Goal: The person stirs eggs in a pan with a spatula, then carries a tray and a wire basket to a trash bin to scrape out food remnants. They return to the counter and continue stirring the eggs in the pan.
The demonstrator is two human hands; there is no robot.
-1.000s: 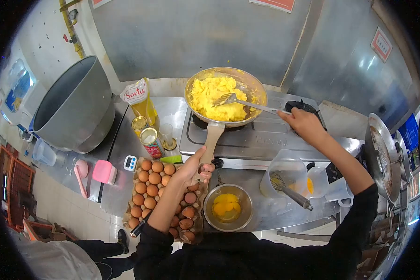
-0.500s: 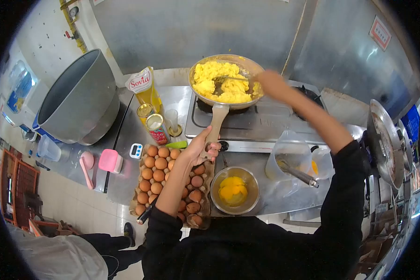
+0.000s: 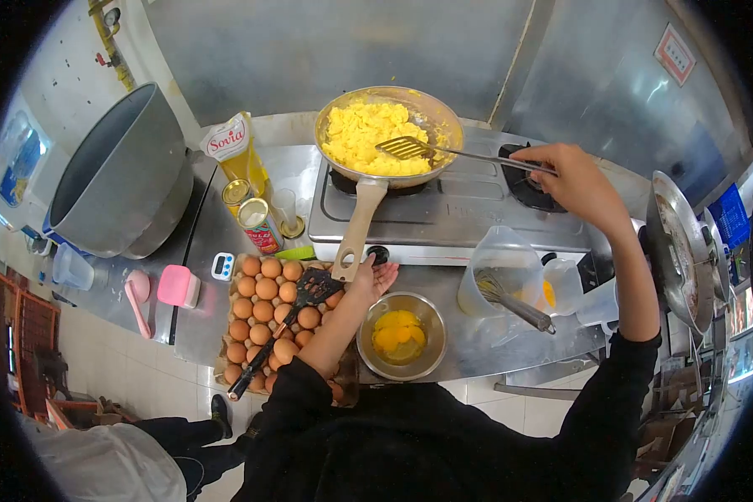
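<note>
My right hand (image 3: 571,177) grips the handle of a metal slotted turner (image 3: 406,148), its head resting over the scrambled eggs (image 3: 364,134). The eggs lie in a frying pan (image 3: 448,125) on the left burner, the pale handle (image 3: 361,222) pointing towards me. My left hand (image 3: 375,280) is off that handle, palm up, with thumb and fingers around the black stove knob (image 3: 377,254). Below it stands a steel bowl (image 3: 435,356) of cracked eggs. Left of my forearm, a black slotted spatula (image 3: 286,322) lies across the egg tray (image 3: 226,368).
A plastic jug (image 3: 481,289) with a whisk (image 3: 519,309) stands right of the bowl. Left of the gas stove (image 3: 477,213) are cans (image 3: 259,226), an oil pouch (image 3: 247,159), a timer (image 3: 222,266) and a large grey pot (image 3: 121,180). A person (image 3: 113,456) is at lower left.
My left hand has let go of the pan handle and moved down to the stove knob. My right hand has drawn back right with the turner. The view has shifted slightly.
</note>
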